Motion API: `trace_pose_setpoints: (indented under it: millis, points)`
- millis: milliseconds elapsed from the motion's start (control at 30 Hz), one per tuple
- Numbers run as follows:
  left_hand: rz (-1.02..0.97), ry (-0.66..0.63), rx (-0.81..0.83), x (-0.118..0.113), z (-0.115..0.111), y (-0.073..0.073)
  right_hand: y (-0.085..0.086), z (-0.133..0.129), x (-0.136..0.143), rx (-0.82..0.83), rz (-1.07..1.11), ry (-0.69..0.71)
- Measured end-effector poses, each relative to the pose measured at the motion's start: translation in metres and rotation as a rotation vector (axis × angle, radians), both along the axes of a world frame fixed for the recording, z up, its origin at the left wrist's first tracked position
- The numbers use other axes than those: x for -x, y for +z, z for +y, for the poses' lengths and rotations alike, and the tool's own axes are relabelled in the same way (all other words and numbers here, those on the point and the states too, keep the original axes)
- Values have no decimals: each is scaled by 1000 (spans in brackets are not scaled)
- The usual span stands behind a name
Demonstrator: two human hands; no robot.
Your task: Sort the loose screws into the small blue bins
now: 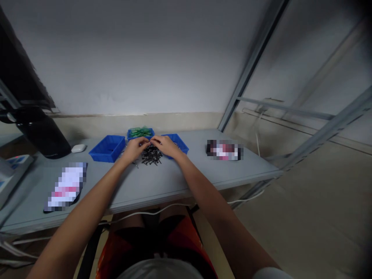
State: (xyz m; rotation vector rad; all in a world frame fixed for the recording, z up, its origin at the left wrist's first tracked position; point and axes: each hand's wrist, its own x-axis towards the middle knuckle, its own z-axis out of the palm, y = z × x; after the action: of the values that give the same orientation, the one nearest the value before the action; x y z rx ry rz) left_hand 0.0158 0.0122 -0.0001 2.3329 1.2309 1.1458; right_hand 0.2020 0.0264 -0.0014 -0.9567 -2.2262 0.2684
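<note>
Both my hands meet above a pile of black screws (151, 155) on the grey table. The fingers of my left hand (134, 148) are pinched together at the pile's far left side. From the right, my right hand (165, 145) brings its fingertips close to the left ones, also in a pinch. Whatever sits between the fingertips is too small to make out. Behind the hands stands a blue bin (140, 133) of green plastic packets (141, 131). Another blue bin (182, 145) lies partly hidden behind my right hand. To the left is a third blue bin (107, 148).
A black bottle (43, 131) and a white earphone case (78, 148) stand at the left, beside a scale-like device (14, 174). Blurred phone-like objects lie at left (66, 186) and right (224, 150). A metal frame post (252, 64) rises at the table's right end.
</note>
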Motion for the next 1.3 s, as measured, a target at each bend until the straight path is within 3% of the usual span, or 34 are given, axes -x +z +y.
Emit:
trace_pose_setpoints:
  millis: [367,533,800,1300]
  points:
    - [-135,-9,15,1,1,4,-1,-1,0,45,-58,32]
    - [-194,22,40,1,3,2,3,-2,-1,20,14,-12]
    - [35,26,-11,3,3,0,4,-3,-2,2,51,-28]
    - [60,25,-21,6,7,-4,-5,8,-3,25,-23,-16]
